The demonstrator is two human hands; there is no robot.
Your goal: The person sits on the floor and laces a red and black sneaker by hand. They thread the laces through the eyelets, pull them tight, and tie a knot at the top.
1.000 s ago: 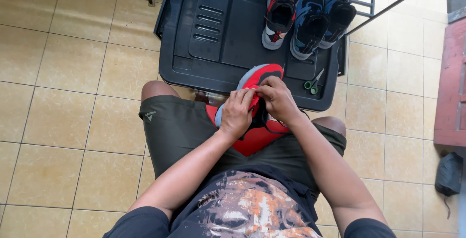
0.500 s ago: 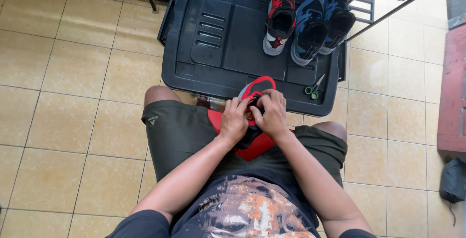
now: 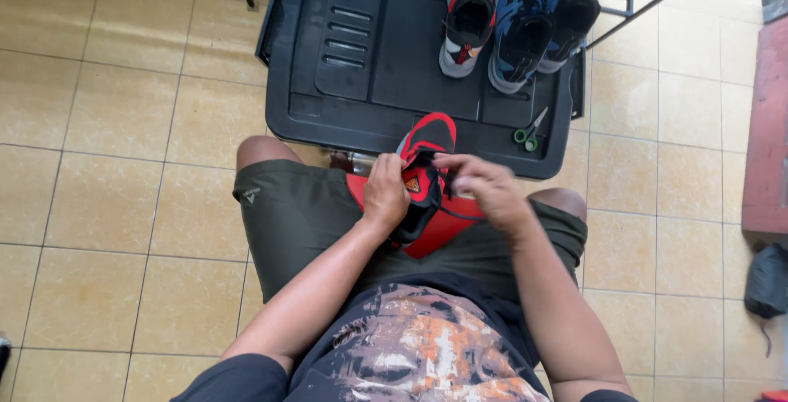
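Bright, even daylight, soft shadows, mild glare on tiles, right hand (image 3: pixel 486 190) slightly blurred

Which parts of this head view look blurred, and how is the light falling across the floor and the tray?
Head view: the right hand is motion-blurred at its fingers, while the left hand and red shoe look sharper; daylight is soft and even, brightest on the tiles upper right; the black tray shows a faint sheen.

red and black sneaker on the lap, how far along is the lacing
Looks done: three sneakers stand on the black plastic lid. In hand: left hand steadies the red and black sneaker; right hand pulls a dark lace. Left: this shoe's lacing looks unfinished; green-handled scissors lie unused.
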